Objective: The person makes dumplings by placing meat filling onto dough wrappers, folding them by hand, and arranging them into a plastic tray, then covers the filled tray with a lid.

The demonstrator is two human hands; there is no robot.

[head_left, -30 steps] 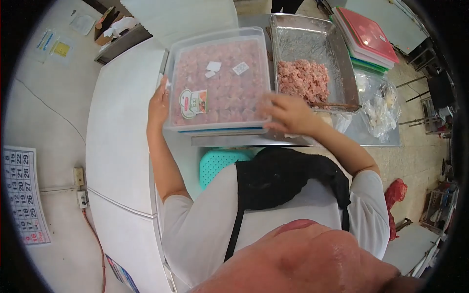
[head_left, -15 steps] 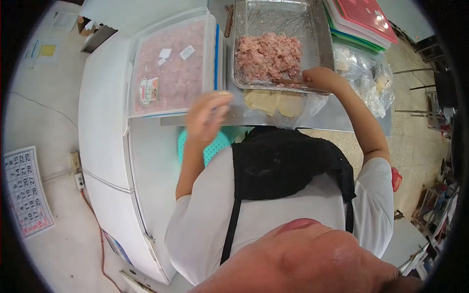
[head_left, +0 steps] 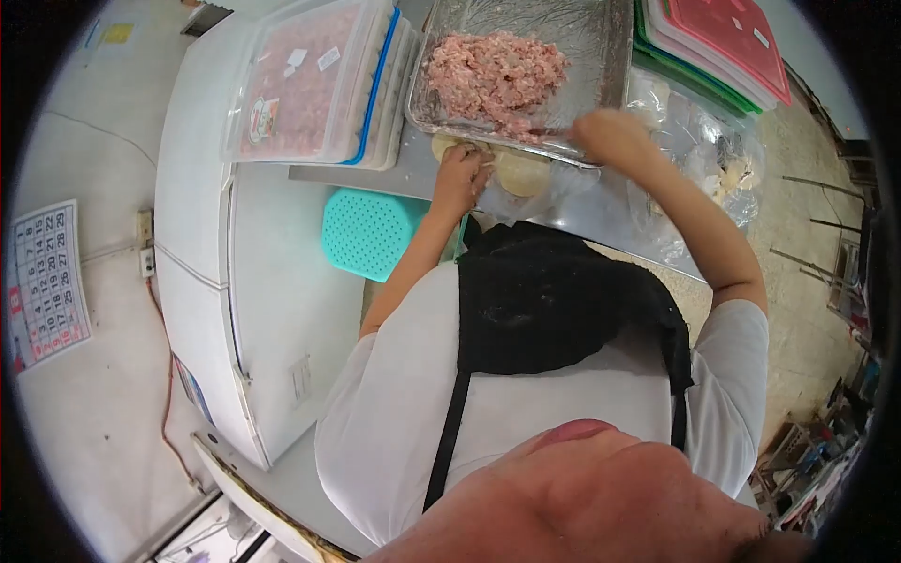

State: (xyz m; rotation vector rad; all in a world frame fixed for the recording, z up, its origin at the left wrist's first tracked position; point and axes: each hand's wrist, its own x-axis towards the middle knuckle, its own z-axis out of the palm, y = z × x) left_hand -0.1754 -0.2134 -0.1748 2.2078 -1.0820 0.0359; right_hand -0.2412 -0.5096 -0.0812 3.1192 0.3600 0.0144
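My left hand (head_left: 460, 176) is at the front edge of the metal tray, its fingers closed on the edge of a thin pale dough wrapper. Beside those fingers lies another round dough wrapper (head_left: 522, 173) on the steel table. My right hand (head_left: 605, 139), slightly blurred, is closed round the end of a thin brown spreading stick (head_left: 549, 132). The stick's far end reaches the ground meat (head_left: 497, 80), a pink mound in the metal tray (head_left: 601, 56). Most of the stick is hidden by the hand and the tray rim.
Stacked clear plastic boxes (head_left: 305, 84) with pink contents stand at the left. Coloured lids or boards (head_left: 723, 47) are piled at the right, above a clear plastic bag (head_left: 704, 178). A turquoise perforated stool (head_left: 368, 230) sits below the table, beside a white fridge (head_left: 272, 319).
My left hand has moved from near the boxes to the wrappers, and its fingers have closed there. My right hand stays at the tray's front right with the stick. The view has shifted.
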